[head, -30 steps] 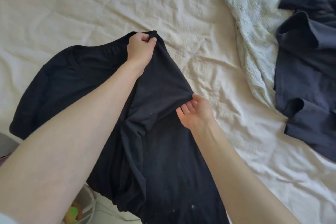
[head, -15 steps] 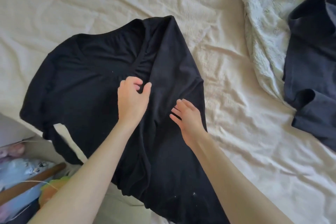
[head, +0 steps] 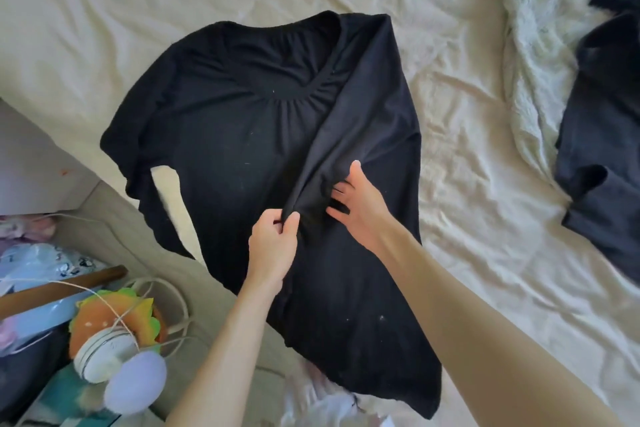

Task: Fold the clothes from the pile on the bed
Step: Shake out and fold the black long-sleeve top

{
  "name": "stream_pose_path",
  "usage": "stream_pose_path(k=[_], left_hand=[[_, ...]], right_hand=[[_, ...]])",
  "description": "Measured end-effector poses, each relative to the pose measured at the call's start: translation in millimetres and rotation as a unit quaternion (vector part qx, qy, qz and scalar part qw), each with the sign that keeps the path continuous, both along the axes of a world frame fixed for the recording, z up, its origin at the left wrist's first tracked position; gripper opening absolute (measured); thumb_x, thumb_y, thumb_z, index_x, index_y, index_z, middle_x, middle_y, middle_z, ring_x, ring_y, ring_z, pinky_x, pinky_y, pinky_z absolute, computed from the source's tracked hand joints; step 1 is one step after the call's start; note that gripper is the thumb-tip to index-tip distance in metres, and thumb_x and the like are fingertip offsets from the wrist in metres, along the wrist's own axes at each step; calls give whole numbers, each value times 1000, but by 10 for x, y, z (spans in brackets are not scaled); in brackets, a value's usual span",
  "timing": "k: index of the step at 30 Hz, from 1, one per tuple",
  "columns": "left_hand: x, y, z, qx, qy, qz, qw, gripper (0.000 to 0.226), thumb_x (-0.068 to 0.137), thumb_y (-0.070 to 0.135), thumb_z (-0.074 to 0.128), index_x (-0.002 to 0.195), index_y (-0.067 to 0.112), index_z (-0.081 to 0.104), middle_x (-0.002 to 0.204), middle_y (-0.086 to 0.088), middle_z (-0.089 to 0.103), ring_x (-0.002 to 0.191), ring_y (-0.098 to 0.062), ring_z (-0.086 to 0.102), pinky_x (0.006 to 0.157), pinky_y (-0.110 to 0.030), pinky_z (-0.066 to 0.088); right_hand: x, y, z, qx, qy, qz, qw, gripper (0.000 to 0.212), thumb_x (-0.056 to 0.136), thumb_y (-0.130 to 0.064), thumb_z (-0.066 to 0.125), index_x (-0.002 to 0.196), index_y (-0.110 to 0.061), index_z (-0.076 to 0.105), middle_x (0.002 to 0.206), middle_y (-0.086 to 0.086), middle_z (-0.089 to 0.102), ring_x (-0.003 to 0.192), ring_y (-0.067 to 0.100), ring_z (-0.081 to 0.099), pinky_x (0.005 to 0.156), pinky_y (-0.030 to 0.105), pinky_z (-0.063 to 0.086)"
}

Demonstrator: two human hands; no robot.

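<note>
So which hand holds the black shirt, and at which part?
The left hand pinches the edge of the black shirt's folded-over flap; the right hand rests flat on it.

2 bare forearms, no sleeves or jewellery visible, left hand (head: 273, 246) and right hand (head: 360, 206) ungloved, short plain fingernails
</note>
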State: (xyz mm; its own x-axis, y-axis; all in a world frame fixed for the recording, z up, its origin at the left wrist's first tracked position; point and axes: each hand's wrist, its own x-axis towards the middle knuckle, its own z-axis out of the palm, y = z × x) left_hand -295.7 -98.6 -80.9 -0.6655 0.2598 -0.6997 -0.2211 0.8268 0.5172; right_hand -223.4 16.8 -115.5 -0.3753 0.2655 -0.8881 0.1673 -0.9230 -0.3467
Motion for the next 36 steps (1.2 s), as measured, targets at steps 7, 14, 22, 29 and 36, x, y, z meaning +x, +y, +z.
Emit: stream_pose_path(k=[7,14,22,29,36], left_hand=[[-334,-182,179,25,-80,-75,994,19,94,28,53,106,15,61,100,-5,65,95,-21,61,86,-42,52],[-443,-449,139,20,-47,-99,994,27,94,22,52,72,9,47,72,-10,47,73,-21,49,81,-43,55],[-552,-490,231,43,-67,-116,990,43,94,45,48,66,12,46,67,-3,47,69,-15,48,77,-33,44],[-499,-1076,251,73,-124,-263,954,33,85,39,65,88,6,64,86,-5,70,86,-15,65,70,-17,49],[-515,-1371,337,180,-127,-209,953,8,95,24,52,100,30,55,92,8,72,91,-10,66,81,-27,53]], right_hand=[[128,-487,107,7,56,44,997,33,99,-36,46,119,-14,61,112,0,70,110,18,63,97,32,47],[321,-987,266,116,-22,113,987,18,92,-31,59,96,-13,59,92,-3,65,90,14,60,79,27,47],[447,-1218,560,278,-96,213,932,42,89,-31,61,60,-20,33,51,-15,34,44,2,31,46,9,28],[361,-1387,678,333,-114,138,926,34,95,-29,49,67,-18,32,56,-13,31,56,5,31,65,25,36],[402,-1684,744,268,-121,140,946,44,90,-33,60,61,-10,37,59,6,36,63,22,37,73,35,43]])
